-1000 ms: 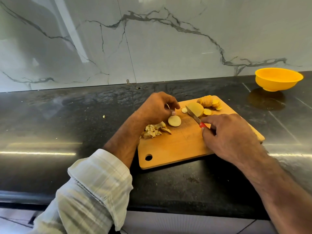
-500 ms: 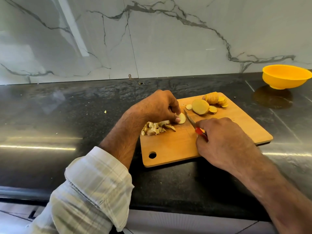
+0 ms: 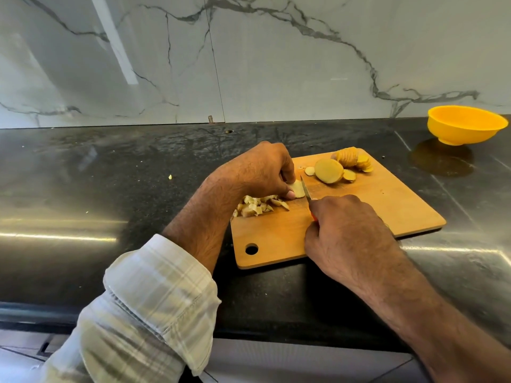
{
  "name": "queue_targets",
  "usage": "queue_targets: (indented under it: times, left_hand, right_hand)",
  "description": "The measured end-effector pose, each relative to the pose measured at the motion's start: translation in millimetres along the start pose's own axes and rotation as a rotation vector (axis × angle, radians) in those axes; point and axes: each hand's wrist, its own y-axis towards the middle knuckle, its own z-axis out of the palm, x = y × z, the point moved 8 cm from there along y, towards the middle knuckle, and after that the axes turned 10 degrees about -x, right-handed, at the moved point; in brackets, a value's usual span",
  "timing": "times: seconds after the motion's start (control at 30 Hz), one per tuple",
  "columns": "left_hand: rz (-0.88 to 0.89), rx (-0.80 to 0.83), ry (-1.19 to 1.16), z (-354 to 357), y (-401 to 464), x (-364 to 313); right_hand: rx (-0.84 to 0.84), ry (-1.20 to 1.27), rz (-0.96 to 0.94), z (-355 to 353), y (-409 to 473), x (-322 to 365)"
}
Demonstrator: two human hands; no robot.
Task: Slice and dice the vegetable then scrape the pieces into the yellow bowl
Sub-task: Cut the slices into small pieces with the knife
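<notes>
Risk to fingers: left hand (image 3: 258, 170) pins a single slice (image 3: 297, 189) with thumb and fingertips right beside the knife blade (image 3: 305, 189); a slip on the wet cut face would likely bring the edge onto the thumb.
Risk to pieces: diced pieces (image 3: 258, 207) lie at the near-left edge of the cutting board (image 3: 359, 217), partly under the left wrist; a sideways nudge could push some onto the dark surface (image 3: 110, 189).
Risk to board: nothing visible anchors it on the glossy surface, so hard downward cuts might make it skate.
Left hand pose: knuckles arched high, fingers curled down and pinching the slice, forearm reaching in from the lower left, sleeve rolled back.
Right hand pose: right hand (image 3: 348, 230) is closed around the knife's red handle, which is nearly hidden; blade points away from the body, tip by the slice.
Vegetable: uncut slices (image 3: 329, 171) and a fanned stack (image 3: 352, 160) sit at the board's far side, apart from both hands.
Yellow bowl (image 3: 464, 125): far right on the surface, well apart from the board, seemingly empty.
Stage: dicing under way, judged from the slices left; scraping not yet begun.
</notes>
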Motion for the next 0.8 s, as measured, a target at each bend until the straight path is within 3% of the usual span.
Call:
queue_targets:
  times: [0.43, 0.8]
  left_hand:
    - [-0.036, 0.015, -0.006, -2, -6, -5]
    - [-0.044, 0.022, 0.007, -4, -8, -7]
  right_hand:
    - [0.004, -0.004, -0.075, -6, 7, 6]
    - [-0.033, 0.004, -0.020, -12, 6, 3]
